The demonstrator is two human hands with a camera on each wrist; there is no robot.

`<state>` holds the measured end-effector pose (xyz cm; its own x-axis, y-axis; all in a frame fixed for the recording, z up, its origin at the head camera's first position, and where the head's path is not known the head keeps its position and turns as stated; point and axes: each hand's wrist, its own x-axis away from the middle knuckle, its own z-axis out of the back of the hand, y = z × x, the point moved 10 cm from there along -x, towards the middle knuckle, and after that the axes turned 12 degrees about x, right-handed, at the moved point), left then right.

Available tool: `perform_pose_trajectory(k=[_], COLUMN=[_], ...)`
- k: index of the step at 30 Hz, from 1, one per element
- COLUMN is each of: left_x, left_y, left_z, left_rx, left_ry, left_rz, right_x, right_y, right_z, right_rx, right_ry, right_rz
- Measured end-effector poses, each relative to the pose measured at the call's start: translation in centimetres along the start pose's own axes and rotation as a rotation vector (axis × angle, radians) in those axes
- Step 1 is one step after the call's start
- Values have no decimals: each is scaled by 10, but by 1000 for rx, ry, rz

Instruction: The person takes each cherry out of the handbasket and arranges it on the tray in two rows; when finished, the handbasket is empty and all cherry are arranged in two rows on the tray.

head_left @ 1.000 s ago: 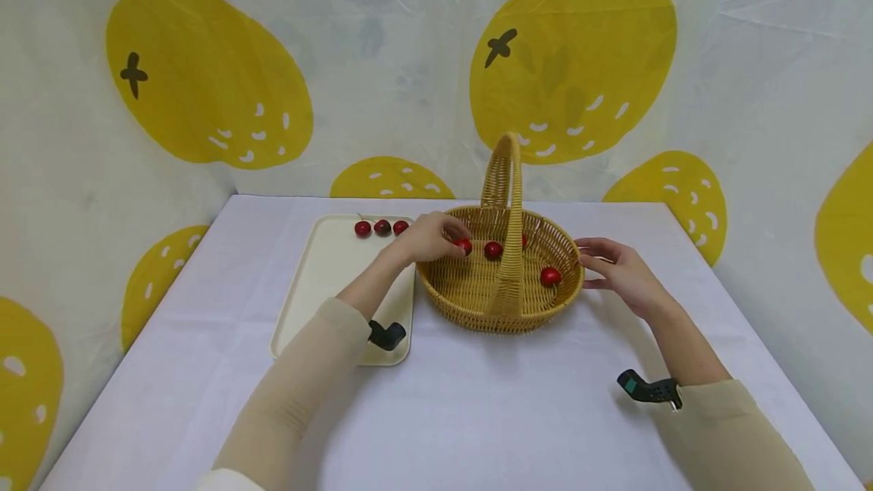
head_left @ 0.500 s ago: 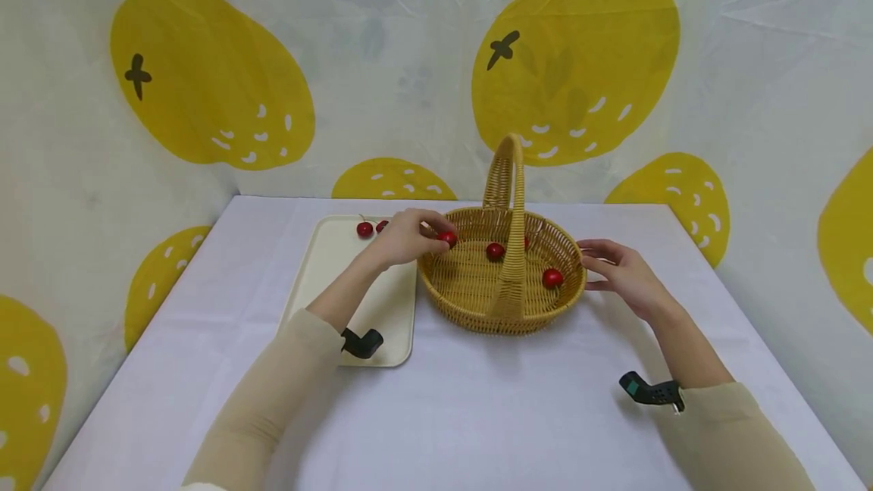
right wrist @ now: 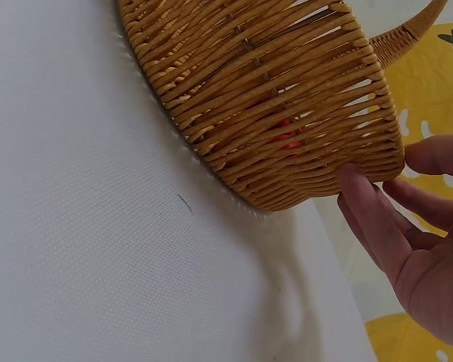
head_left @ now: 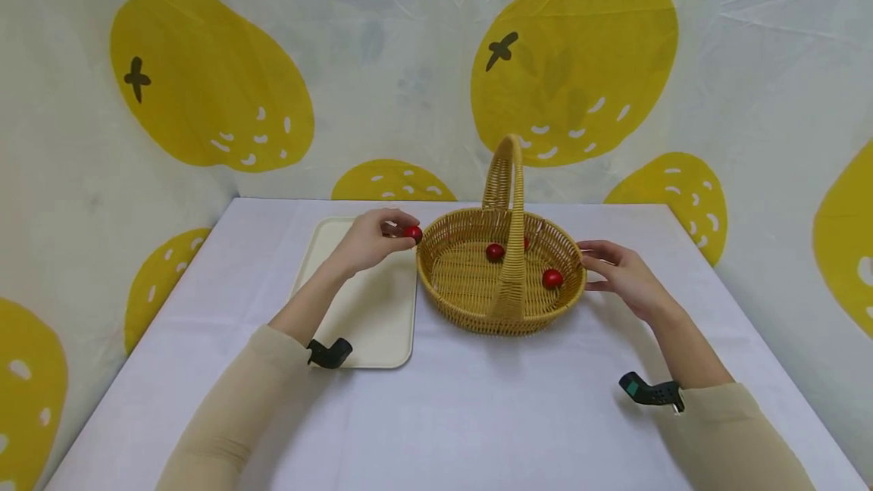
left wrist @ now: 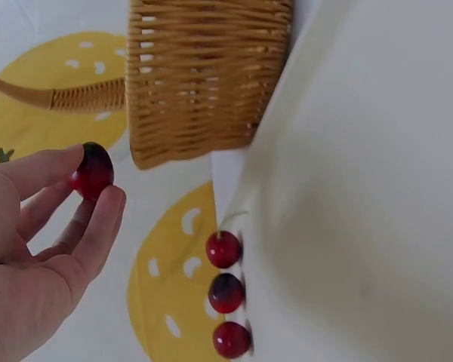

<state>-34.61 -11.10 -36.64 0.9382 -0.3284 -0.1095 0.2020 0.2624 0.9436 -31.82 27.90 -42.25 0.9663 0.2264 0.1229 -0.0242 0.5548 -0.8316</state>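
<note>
My left hand (head_left: 371, 239) pinches a dark red cherry (left wrist: 94, 172) between thumb and fingertips, beside the left rim of a wicker basket (head_left: 457, 309). Below that hand lies a cream tray (head_left: 382, 339). Along its far edge, three cherries (left wrist: 225, 292) form a row in the left wrist view; my hand hides them from the head view. Inside the basket sit three more, among them a cherry (head_left: 552, 279) at the right and another cherry (head_left: 494, 252) near the middle. My right hand (head_left: 627, 273) touches the basket's right rim from outside, its fingers fairly straight.
The basket's tall arched handle (head_left: 513, 226) rises over its middle and partly covers one cherry. A white cloth (head_left: 477, 415) covers the table. Behind it hangs a curtain (head_left: 409, 59) printed with large yellow fruit.
My left hand has carried its cherry leftward out of the basket, past the rim to the tray side. The right hand and the basket have stayed in place.
</note>
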Motion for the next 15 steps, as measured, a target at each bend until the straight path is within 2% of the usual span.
perform_pose_trajectory(k=[7, 10, 15], left_x=[10, 12, 14], left_y=[-9, -14, -25], left_z=[19, 27, 40], left_rx=[5, -22, -47], left_ry=[27, 39, 73], left_rz=[-11, -13, 9], right_x=[0, 1, 1], right_y=[0, 0, -1], right_z=[0, -1, -1], right_rx=[-12, -19, -23], right_ry=[-2, -4, -2], right_rz=[12, 17, 23])
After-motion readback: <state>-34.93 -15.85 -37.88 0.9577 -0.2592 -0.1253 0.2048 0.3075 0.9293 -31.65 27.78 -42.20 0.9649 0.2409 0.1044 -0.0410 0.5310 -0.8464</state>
